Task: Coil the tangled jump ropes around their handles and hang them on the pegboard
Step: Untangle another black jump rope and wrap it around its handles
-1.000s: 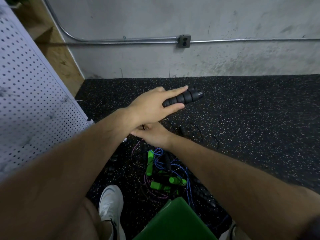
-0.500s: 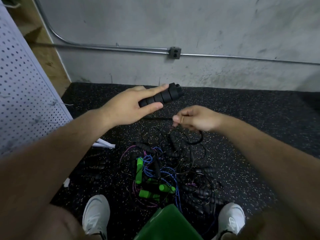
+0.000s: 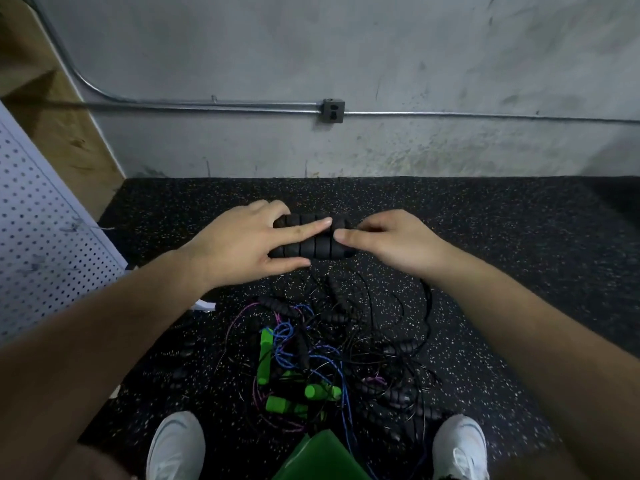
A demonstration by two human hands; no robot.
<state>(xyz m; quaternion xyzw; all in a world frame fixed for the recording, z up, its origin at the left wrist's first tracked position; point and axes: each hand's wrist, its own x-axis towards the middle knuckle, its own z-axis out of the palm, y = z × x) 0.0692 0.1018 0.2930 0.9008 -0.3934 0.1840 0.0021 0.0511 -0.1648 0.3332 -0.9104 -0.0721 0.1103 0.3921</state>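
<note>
My left hand (image 3: 242,244) grips the two black ribbed handles of a black jump rope (image 3: 311,245), held side by side and level above the floor. At the handles' right ends, my right hand (image 3: 394,240) has its fingers curled around them. A thin black cord (image 3: 428,299) loops down from there into the tangled pile of ropes (image 3: 332,341) on the floor between my feet. That pile holds black, blue and purple cords, green foam handles (image 3: 265,355) and several black handles. The white pegboard (image 3: 41,237) stands at the left.
Black speckled rubber flooring (image 3: 502,237) runs to a grey concrete wall carrying a metal conduit and outlet box (image 3: 333,110). My white shoes (image 3: 176,445) (image 3: 459,445) flank the pile. A green object (image 3: 322,459) lies at the bottom edge, and a small white piece (image 3: 204,305) sits by the pegboard's foot.
My right hand has come up from pinching the cord to the handles' right ends. The left hand now holds two handles level together. The camera has tilted upward.
</note>
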